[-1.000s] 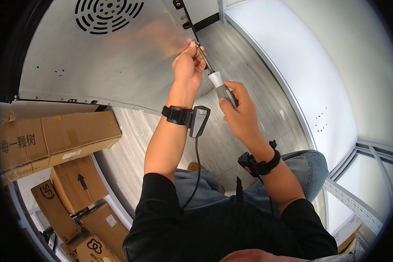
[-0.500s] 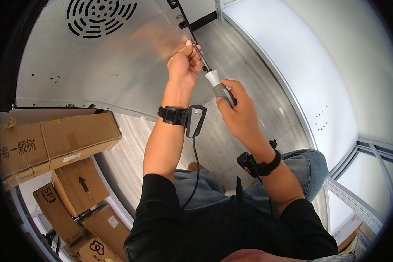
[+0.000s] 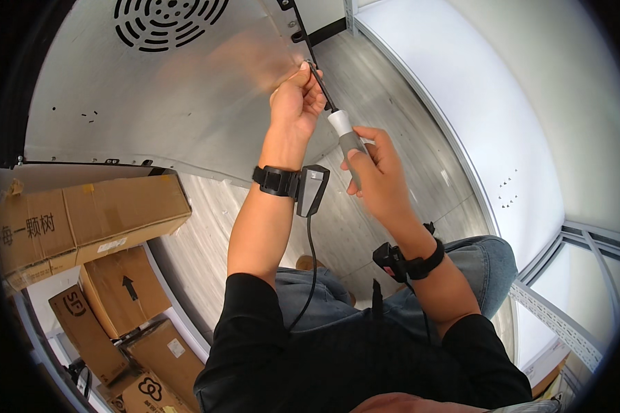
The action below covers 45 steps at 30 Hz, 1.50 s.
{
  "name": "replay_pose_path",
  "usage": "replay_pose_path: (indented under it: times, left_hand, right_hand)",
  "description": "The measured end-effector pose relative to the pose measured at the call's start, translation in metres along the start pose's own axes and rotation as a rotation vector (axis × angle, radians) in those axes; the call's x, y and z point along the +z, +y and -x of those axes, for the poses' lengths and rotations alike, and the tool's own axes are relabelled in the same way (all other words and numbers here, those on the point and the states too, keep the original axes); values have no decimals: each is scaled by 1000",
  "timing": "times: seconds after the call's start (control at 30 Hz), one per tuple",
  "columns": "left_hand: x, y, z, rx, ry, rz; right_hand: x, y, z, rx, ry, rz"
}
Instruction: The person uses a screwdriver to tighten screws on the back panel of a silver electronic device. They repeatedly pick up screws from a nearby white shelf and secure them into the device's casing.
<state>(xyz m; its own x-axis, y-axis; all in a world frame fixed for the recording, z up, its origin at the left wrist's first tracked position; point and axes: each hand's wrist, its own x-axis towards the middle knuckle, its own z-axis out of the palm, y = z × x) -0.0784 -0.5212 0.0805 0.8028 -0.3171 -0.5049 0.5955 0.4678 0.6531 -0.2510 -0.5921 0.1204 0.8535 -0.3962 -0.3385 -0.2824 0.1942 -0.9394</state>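
A screwdriver (image 3: 339, 124) with a white and grey handle slants up from my right hand (image 3: 384, 179), whose thumb and fingers are around the grey grip. Its metal shaft points at the edge of a large silver metal panel (image 3: 165, 103). Beside the shaft's tip, my left hand (image 3: 295, 103) is pinched closed against the panel's edge. What lies between its thumb and forefinger is too small or hidden to tell. The panel has a round pattern of vent slots (image 3: 171, 24) and a black edge strip (image 3: 304, 31) with fittings.
Cardboard boxes (image 3: 124, 292) stand on a shelf at lower left, with a long carton (image 3: 117, 210) above them. A white shelf (image 3: 461, 103) with small dark screws (image 3: 508, 189) curves along the right. Perforated metal framing (image 3: 565, 316) is at lower right. A cable (image 3: 311, 261) hangs from my left wrist device.
My right fingers have shifted and loosened on the screwdriver handle, with the thumb further over the grip. The panel and my left hand sit slightly further right in view; the left pinch stays.
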Motion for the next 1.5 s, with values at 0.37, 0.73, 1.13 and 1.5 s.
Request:
replay_pose_path:
  times: [0.37, 0.73, 1.13, 1.5]
  left_hand:
    - [4, -5, 6, 51, -17, 33]
    - [7, -10, 19, 66, -48, 62]
    - [5, -12, 17, 52, -84, -84]
    - [2, -12, 18, -2, -174, -52]
  right_hand:
    - [-2, 12, -3, -439, 237, 396]
    - [-2, -2, 2, -142, 100, -161]
    - [-10, -9, 2, 86, -69, -256]
    - [-2, -5, 10, -70, 117, -40]
